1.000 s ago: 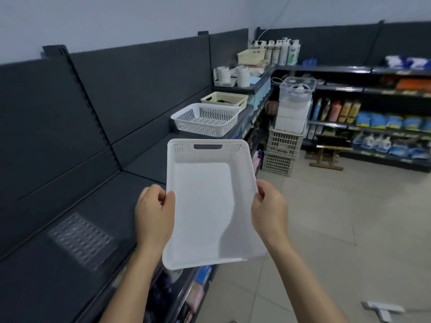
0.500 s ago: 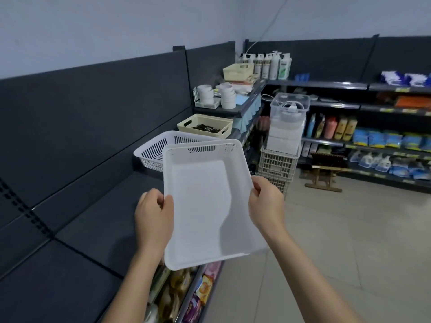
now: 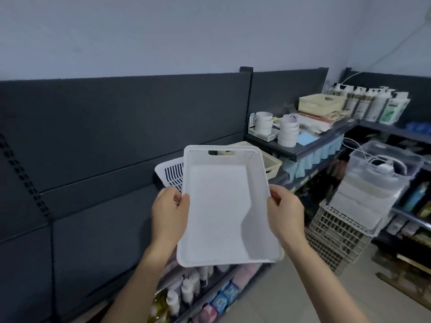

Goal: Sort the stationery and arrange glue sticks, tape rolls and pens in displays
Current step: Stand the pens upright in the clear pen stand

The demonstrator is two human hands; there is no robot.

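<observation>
One white basket [image 3: 221, 206] before dark grey shelf [image 3: 105, 229] and pale wall [image 3: 163, 31]

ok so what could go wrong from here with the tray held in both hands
1. The white tray is gripped only at its side edges by the left hand and right hand, and it is tilted, so it might slip.
2. The slotted white basket and beige basket sit right behind it. Setting the tray down there could knock them.
3. The tape rolls stand stacked near the edge of the upper shelf, where a bump could topple them.
</observation>
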